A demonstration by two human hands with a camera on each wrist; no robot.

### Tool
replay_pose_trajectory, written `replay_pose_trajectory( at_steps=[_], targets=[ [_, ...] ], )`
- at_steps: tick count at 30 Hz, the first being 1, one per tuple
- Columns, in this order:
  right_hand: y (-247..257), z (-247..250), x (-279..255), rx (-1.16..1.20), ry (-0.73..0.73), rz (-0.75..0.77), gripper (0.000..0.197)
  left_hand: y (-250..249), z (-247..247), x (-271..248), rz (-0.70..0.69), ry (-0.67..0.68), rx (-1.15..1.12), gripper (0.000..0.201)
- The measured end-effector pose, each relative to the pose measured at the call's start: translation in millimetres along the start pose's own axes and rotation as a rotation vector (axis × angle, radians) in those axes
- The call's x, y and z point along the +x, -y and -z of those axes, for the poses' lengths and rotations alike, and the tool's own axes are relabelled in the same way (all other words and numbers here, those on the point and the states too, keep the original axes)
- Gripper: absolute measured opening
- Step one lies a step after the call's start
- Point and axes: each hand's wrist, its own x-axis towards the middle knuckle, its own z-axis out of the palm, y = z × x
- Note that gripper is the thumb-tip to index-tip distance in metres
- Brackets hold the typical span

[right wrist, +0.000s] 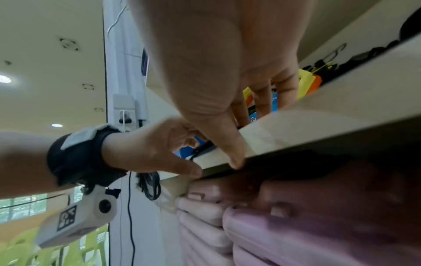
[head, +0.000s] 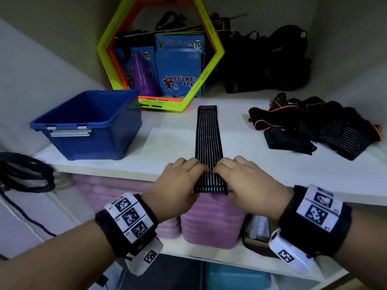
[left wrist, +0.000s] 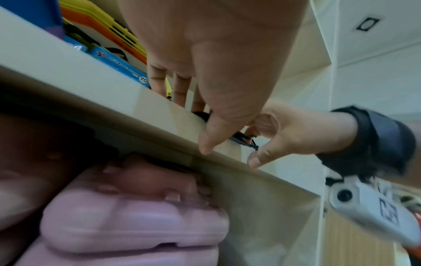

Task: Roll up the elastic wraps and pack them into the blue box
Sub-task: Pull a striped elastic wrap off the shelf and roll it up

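A long black elastic wrap (head: 208, 139) with thin white stripes lies flat on the white shelf (head: 167, 143), its near end hanging just over the front edge. My left hand (head: 180, 178) and right hand (head: 243, 176) both grip that near end, fingers curled on top with fingertips almost meeting mid-wrap. In the left wrist view my left hand (left wrist: 227, 108) has its thumb on the shelf's front edge, and a sliver of wrap (left wrist: 244, 141) shows beside my right hand (left wrist: 296, 133). The blue box (head: 69, 123) stands open at the shelf's left and looks empty.
A loose pile of black wraps (head: 314, 126) with orange trim lies at the right. Behind stand a yellow-green hexagon frame (head: 104, 38), blue cartons (head: 180, 65), a purple cone (head: 142, 76) and black bags (head: 272, 59). Pink cases (head: 209, 222) fill the shelf below. A black cable (head: 25, 172) hangs at the left.
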Motion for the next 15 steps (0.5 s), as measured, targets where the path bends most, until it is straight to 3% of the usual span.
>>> replay_pose_trajectory(
  at_steps=[3,6,12,15],
  targets=[
    [1.2,-14.5,-1.3,0.194,-0.17,-0.058,0.037,6.6,-3.7,-5.0,0.029,-0.17,-0.214,0.038],
    [2.2,-19.9,1.2,0.475,-0.314,-0.192,0.019,7.5,3.9,-5.6,0.166,-0.223,-0.434,0.022],
    [7.0,-14.0,11.8,0.733,-0.395,-0.434,0.02,7.6,8.0,10.0,0.45,-0.297,-0.613,0.007],
    [8.1,-14.2,17.8,0.713,-0.375,-0.499,0.025,6.6,9.3,15.5,0.483,-0.281,-0.563,0.009]
  ],
)
